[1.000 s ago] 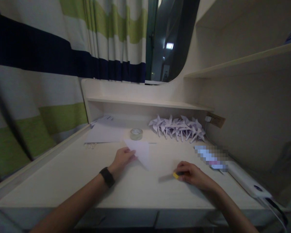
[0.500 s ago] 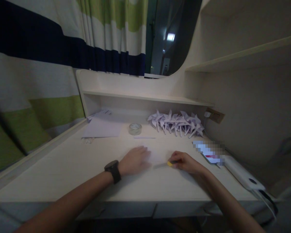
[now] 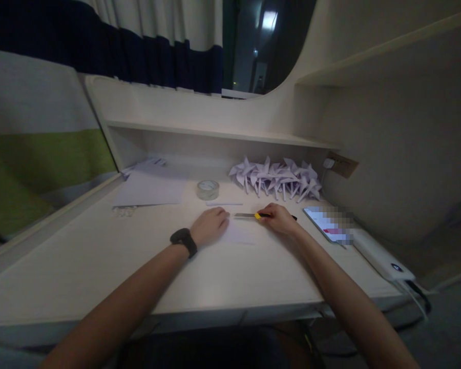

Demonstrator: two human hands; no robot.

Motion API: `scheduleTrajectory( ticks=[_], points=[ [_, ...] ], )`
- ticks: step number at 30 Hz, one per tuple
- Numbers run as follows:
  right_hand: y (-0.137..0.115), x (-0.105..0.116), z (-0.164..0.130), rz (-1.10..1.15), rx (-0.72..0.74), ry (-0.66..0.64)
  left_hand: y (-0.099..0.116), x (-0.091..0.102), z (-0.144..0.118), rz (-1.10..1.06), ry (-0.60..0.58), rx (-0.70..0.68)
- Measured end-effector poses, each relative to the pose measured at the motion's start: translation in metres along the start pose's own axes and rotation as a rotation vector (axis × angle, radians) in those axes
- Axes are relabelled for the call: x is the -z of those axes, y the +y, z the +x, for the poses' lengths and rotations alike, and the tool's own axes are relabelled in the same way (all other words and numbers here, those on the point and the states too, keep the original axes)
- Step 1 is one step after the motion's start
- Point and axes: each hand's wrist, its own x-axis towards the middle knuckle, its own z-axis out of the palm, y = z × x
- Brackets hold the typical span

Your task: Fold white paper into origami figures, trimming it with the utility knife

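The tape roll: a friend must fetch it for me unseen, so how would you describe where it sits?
On the pale desk, look toward the back, just below the low shelf. The tape roll lies flat between a sheet of white paper and a row of paper pinwheels. It is the only round, clear ring there.

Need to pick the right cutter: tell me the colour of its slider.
Yellow, on the cutter under the right hand; head view.
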Motion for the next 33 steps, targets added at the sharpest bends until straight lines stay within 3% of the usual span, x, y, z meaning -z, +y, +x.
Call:
scheduleTrajectory(
  ticks=[5,15,21,28,33],
  points=[
    [-0.012,-0.011,-0.009,-0.006,-0.015,0.012,0.000,-0.001,0.000,-0.025,0.075,0.039],
    [-0.026,-0.014,-0.011,0.056,0.047,0.003,-0.006,-0.002,0.002,-0.103,0.181,0.119],
    [-0.034,-0.015,-0.012,0.065,0.104,-0.052,-0.011,-0.002,0.001,-0.077,0.178,0.197],
    [-0.035,-0.019,-0.008,0.089,0.126,-0.098,-0.016,-0.002,0.002,-0.083,0.134,0.184],
    [-0.036,-0.017,-0.008,0.094,0.130,-0.116,-0.001,0.005,-0.001,0.073,0.165,0.146]
  ],
)
